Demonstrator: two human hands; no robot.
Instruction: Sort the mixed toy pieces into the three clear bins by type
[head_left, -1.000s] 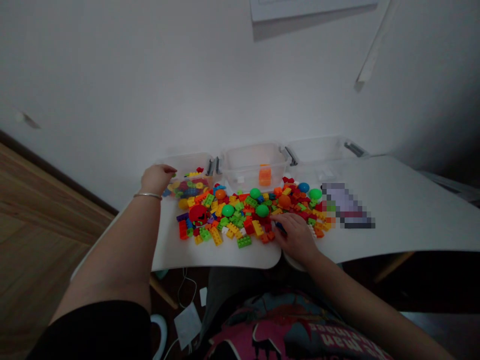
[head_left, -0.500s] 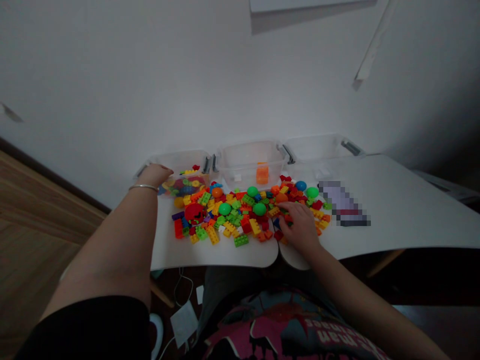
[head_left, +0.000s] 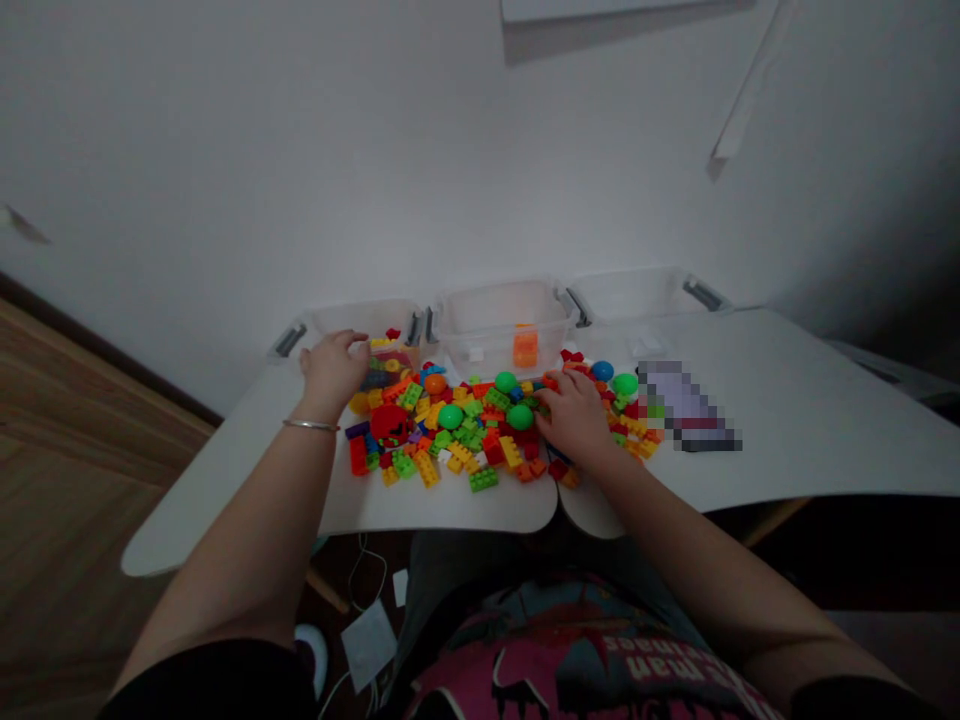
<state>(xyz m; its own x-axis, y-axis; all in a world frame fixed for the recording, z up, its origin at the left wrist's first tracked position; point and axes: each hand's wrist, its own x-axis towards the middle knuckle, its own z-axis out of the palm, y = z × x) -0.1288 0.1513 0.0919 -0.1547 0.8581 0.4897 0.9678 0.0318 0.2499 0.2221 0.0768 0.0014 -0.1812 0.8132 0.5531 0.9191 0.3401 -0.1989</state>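
Toy building bricks in many colours lie in a loose pile on the white table. My left hand is over the front of the left clear bin, fingers reaching right and slightly apart, nothing visible in them. Bricks and other colourful pieces show inside that bin. Over the right part of the pile, my right hand has its fingers spread and bent down among the bricks. A green ball lies just left of its thumb. What is under the palm is hidden.
The middle clear bin holds an orange block and a small white piece. A right clear bin stands beside it against the wall. A pixelated flat object lies right of the pile. The table's front edge is close to my body.
My left hand has come right and toward the pile from the bin's left side. My right hand has moved a little left and farther forward, covering the orange ball.
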